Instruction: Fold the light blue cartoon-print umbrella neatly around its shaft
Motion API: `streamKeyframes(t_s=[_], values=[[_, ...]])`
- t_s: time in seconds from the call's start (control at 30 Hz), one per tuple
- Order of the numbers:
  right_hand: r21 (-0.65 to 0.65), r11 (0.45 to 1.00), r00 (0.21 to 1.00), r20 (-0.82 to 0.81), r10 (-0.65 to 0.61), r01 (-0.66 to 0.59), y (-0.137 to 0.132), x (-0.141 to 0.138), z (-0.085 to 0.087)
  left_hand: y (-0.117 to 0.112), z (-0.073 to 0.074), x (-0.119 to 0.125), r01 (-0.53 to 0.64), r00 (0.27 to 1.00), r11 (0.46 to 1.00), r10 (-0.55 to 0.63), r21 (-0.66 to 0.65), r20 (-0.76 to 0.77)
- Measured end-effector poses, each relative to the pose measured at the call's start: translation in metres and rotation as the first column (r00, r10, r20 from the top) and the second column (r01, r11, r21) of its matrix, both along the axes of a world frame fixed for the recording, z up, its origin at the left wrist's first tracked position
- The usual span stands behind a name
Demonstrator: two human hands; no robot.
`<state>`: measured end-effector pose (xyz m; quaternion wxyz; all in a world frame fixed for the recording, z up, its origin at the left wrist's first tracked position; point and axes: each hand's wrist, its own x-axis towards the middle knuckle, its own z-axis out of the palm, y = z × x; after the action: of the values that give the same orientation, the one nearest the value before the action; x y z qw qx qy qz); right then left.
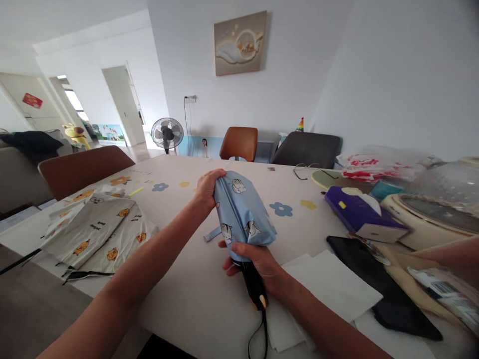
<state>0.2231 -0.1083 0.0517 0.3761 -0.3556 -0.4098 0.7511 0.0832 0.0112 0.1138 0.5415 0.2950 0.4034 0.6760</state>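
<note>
The right hand (258, 259) curled round the base of the blue umbrella (245, 212) at the frame's centre; the left hand (208, 188) clasped its upper end. The step seemed to be gathering loose folds; the next move likely called for a firm base hold while smoothing cloth. Pale patterned fabric (97, 224) lay left on the white table (179, 304); a fan (167, 134) stood upper left.

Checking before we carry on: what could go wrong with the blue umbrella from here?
1. The strap sticks out loose, so the cloth of the blue umbrella might spread if the left hand or right hand slackens.
2. The wrist loop dangles from the handle, close to the papers in this view; it could catch and drag them.
</note>
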Motion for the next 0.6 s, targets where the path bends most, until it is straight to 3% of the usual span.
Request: streamKeyframes(t_s=[0.17,0.3,0.47,0.6], values=[[-0.064,0.996,0.979,0.2,-0.04,0.054,-0.001,-0.001,0.003,0.014,-0.016,-0.003,0.06,0.997,0.984,-0.067,-0.166,-0.041],[-0.083,0.993,0.982,0.175,-0.072,0.087,0.002,-0.002,0.006,0.026,-0.042,-0.001,-0.058,0.948,0.996,0.036,-0.062,-0.317],[-0.215,0.974,0.982,0.184,-0.033,0.073,0.008,0.002,0.003,0.036,-0.082,-0.003,-0.1,0.845,0.994,0.069,-0.032,-0.53],[-0.225,0.969,0.981,0.187,-0.059,0.102,0.009,0.0,-0.002,0.045,-0.094,-0.007,-0.05,0.772,0.999,0.026,-0.02,-0.635]])
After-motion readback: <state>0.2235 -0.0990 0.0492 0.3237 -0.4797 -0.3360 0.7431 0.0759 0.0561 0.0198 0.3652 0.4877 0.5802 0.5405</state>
